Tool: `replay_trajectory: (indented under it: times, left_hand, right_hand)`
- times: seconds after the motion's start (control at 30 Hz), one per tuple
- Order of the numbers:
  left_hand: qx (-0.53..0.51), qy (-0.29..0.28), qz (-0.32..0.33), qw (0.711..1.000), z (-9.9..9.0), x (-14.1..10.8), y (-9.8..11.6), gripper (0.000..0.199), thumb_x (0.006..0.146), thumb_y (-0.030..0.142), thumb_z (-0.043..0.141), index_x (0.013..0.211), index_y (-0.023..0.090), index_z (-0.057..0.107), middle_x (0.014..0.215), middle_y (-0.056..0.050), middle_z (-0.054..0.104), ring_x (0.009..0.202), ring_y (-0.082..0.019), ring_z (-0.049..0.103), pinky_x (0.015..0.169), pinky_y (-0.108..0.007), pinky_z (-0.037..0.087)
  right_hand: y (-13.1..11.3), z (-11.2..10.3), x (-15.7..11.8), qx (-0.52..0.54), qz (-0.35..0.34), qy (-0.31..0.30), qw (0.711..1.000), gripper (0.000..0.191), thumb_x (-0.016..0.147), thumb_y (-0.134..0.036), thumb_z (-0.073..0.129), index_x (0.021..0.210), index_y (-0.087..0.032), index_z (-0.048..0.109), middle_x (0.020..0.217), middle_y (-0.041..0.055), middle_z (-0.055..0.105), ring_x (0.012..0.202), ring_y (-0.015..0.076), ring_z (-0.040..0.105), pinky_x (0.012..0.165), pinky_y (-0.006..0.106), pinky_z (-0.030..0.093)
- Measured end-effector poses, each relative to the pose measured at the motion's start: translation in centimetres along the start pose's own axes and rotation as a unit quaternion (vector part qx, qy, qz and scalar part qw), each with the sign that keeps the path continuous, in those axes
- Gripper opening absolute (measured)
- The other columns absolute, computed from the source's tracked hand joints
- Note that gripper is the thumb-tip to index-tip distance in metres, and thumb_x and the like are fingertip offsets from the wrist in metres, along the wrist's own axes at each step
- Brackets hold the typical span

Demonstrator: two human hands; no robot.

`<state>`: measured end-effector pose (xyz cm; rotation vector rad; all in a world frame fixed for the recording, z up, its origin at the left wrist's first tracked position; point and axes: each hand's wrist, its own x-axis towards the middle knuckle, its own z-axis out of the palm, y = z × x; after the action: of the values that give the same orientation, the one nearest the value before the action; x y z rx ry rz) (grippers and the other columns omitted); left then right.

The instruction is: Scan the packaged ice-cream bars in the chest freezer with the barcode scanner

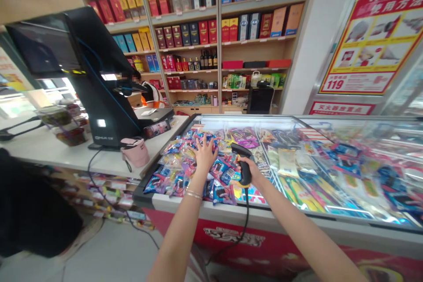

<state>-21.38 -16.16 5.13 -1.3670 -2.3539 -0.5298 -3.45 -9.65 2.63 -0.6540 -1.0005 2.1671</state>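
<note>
Our right hand (251, 170) has its fingers wrapped round the handle of a black-and-yellow barcode scanner (245, 171), held upright above the glass, head on top. Its cord drops past the front edge. Our left hand (205, 153) is spread, fingers fanned, palm down on a pile of blue-and-pink snack packets (220, 172); we see it pinching nothing. Scanner is just beside the pile, on the side away from the counter.

Pile covers the counter end of a glass-topped chest freezer (165, 204), packets reaching its front rim. Freezer contents through the glass: purple packets (243, 137), pale bags (287, 161), long yellow-green wrappers (301, 194), more blue packs further along. Glare hides some of it.

Counter (82, 157) adjoining: pink bucket-shaped cup (136, 153) near the freezer, inside not readable; phone (157, 128) showing a picture; black checkout terminal (110, 112); stacked clear tubs (70, 135) with dark and reddish contents, too blurred to identify.

Behind: wall shelves (185, 17) holding boxed goods and dark bottles. Part of a person (152, 93) shows beyond the terminal.
</note>
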Motion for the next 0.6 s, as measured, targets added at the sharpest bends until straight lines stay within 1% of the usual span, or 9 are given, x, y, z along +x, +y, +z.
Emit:
replay_trajectory:
  times: [0.1,0.23,0.4,0.6]
  left_hand:
    - [0.003,0.006,-0.003,1.000,0.8,0.9,0.1,0.052,0.087,0.048,0.037,0.137,0.034,0.041,0.153,-0.004,0.021,0.136,-0.041,0.018,0.102,-0.070,0.014]
    - [0.012,0.017,-0.010,1.000,1.4,1.3,0.2,0.055,0.085,0.050,0.037,0.137,0.032,0.040,0.154,-0.005,0.020,0.136,-0.041,0.019,0.104,-0.069,0.014]
    - [0.019,0.022,-0.015,0.999,1.5,1.1,0.2,0.055,0.084,0.048,0.039,0.136,0.030,0.041,0.153,-0.006,0.022,0.135,-0.040,0.022,0.104,-0.069,0.011]
    - [0.027,0.020,-0.020,0.999,1.3,1.0,0.3,0.052,0.084,0.047,0.040,0.132,0.028,0.046,0.152,-0.008,0.025,0.135,-0.039,0.023,0.104,-0.070,0.007]
  right_hand:
    - [-0.2,0.0,0.5,0.011,0.005,-0.016,1.000,0.011,0.063,-0.023,0.065,0.068,-0.016,0.059,0.053,-0.0008,0.057,0.042,0.0076,0.048,0.037,0.017,0.039]
    - [-0.4,-0.2,0.4,0.009,0.020,-0.019,1.000,0.013,0.065,-0.027,0.065,0.067,-0.016,0.059,0.049,-0.0014,0.054,0.040,0.0083,0.047,0.036,0.018,0.038]
    - [-0.6,-0.4,-0.2,0.027,0.018,-0.001,0.999,0.013,0.064,-0.026,0.065,0.067,-0.016,0.058,0.048,-0.0014,0.053,0.040,0.0084,0.047,0.037,0.018,0.039]
    - [-0.8,-0.3,-0.2,0.026,0.019,0.009,0.999,0.013,0.064,-0.025,0.066,0.069,-0.016,0.058,0.051,-0.0012,0.055,0.041,0.0084,0.048,0.037,0.018,0.040]
